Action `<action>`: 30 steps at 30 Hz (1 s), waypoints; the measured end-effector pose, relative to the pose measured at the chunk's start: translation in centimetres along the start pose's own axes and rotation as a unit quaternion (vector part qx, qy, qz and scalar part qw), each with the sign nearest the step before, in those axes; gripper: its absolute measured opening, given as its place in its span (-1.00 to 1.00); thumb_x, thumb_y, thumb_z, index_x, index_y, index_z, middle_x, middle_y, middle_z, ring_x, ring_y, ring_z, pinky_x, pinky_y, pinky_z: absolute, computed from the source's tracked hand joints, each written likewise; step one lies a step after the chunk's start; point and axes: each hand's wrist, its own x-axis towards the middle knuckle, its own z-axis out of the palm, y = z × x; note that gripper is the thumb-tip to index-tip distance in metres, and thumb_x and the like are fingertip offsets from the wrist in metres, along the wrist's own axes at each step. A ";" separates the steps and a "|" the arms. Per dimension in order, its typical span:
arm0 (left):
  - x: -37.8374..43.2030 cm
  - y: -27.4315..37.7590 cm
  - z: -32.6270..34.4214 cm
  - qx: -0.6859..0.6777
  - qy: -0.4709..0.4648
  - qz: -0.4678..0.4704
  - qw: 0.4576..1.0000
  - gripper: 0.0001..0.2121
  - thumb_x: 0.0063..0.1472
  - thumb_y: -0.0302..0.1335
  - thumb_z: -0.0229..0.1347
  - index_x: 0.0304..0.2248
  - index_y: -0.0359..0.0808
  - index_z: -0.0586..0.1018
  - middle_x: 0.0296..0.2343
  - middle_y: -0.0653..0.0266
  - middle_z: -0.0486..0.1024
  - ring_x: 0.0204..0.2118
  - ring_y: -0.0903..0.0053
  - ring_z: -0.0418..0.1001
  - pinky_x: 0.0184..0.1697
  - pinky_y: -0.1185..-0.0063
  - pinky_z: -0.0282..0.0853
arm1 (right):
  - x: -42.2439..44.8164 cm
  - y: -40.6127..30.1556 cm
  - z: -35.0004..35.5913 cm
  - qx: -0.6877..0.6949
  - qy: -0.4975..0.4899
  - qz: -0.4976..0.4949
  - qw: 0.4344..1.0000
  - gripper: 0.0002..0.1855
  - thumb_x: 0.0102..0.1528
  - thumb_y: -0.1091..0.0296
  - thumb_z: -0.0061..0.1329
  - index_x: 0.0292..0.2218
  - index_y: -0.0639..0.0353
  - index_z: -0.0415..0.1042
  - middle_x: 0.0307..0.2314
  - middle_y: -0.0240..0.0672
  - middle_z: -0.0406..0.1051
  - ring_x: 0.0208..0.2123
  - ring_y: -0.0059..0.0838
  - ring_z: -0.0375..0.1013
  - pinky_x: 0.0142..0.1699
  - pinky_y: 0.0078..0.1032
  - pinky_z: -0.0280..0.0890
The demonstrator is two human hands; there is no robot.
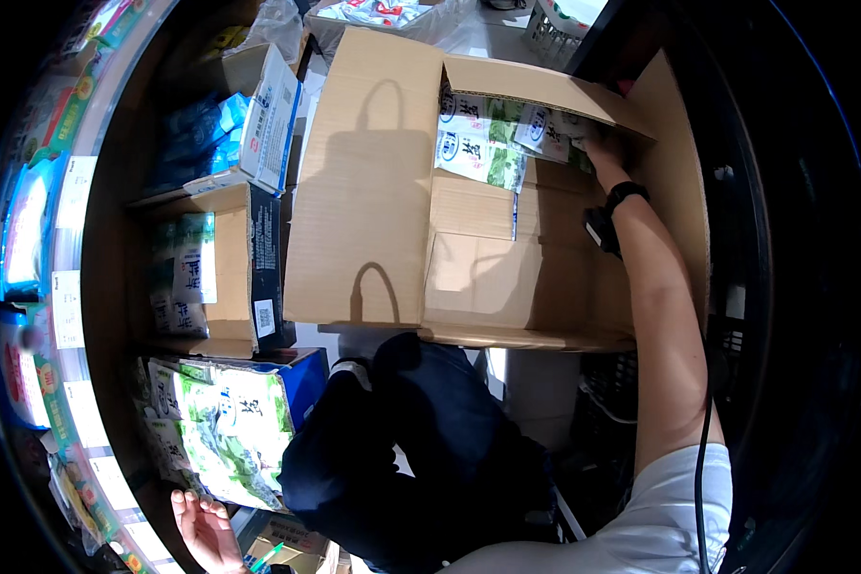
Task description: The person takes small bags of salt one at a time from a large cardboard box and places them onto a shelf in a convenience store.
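A large open cardboard carton (362, 186) stands in front of my knees, its flaps spread. White and green printed bags (473, 143) lie in its far part. My right hand (606, 152) reaches into the far right corner by these bags; its fingers are mostly hidden, so its hold cannot be told. My left hand (204, 531) is at the lower left with fingers apart and nothing in it, just below a blue box (305, 387) filled with similar green and white bags (237, 423).
To the left, a dark-sided box (265, 287) holds several bags, and a white and blue box (269, 129) holds blue packets. A shelf edge with price tags (68, 308) curves along the left. Beyond the carton are a plastic-lined box and a basket (556, 36).
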 end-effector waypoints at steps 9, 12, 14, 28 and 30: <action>0.6 -0.3 0.1 0.021 0.007 0.000 1.000 -0.83 0.13 -0.60 -0.18 -0.25 -0.32 0.30 -0.38 0.23 0.37 -0.42 0.54 0.39 -0.37 0.61 0.38 | -2.9 -0.5 0.3 0.179 -0.167 0.056 0.968 -0.27 -0.28 0.09 0.09 -0.11 0.28 0.17 -0.25 -0.04 0.30 -0.18 -0.22 0.30 -0.15 -0.48 0.22; 0.7 -0.3 0.4 0.021 0.002 0.005 1.000 -0.83 0.13 -0.60 -0.18 -0.25 -0.33 0.30 -0.37 0.23 0.37 -0.42 0.53 0.39 -0.36 0.62 0.38 | -4.0 -0.2 1.4 0.204 -0.198 0.081 0.955 -0.25 -0.28 0.05 0.12 -0.12 0.27 0.17 -0.28 -0.09 0.32 -0.23 -0.28 0.32 -0.18 -0.49 0.23; 0.6 -0.4 0.5 0.022 0.001 0.015 1.000 -0.83 0.13 -0.60 -0.18 -0.25 -0.33 0.31 -0.37 0.23 0.37 -0.42 0.53 0.38 -0.35 0.62 0.38 | -4.1 1.5 3.7 0.128 0.002 -0.015 0.992 -0.26 -0.30 0.10 0.17 -0.13 0.25 0.19 -0.28 -0.21 0.32 -0.25 -0.40 0.30 -0.17 -0.52 0.20; -1.6 0.3 4.2 0.000 0.001 0.050 0.999 -0.77 0.09 -0.64 -0.15 -0.20 -0.35 0.30 -0.42 0.22 0.33 -0.45 0.55 0.29 -0.37 0.62 0.32 | -7.1 -0.1 2.7 0.426 -0.164 0.156 0.876 -0.52 -0.41 0.19 0.23 -0.41 0.12 0.34 -0.43 -0.42 0.33 -0.39 -0.50 0.26 -0.33 -0.63 0.13; -2.2 0.0 6.0 -0.003 -0.018 0.064 0.998 -0.76 0.08 -0.65 -0.14 -0.20 -0.36 0.30 -0.45 0.24 0.29 -0.48 0.56 0.25 -0.39 0.62 0.30 | -7.3 -0.5 3.0 0.434 -0.147 0.162 0.874 -0.58 -0.41 0.18 0.22 -0.47 0.08 0.36 -0.49 -0.46 0.31 -0.46 -0.57 0.23 -0.40 -0.65 0.09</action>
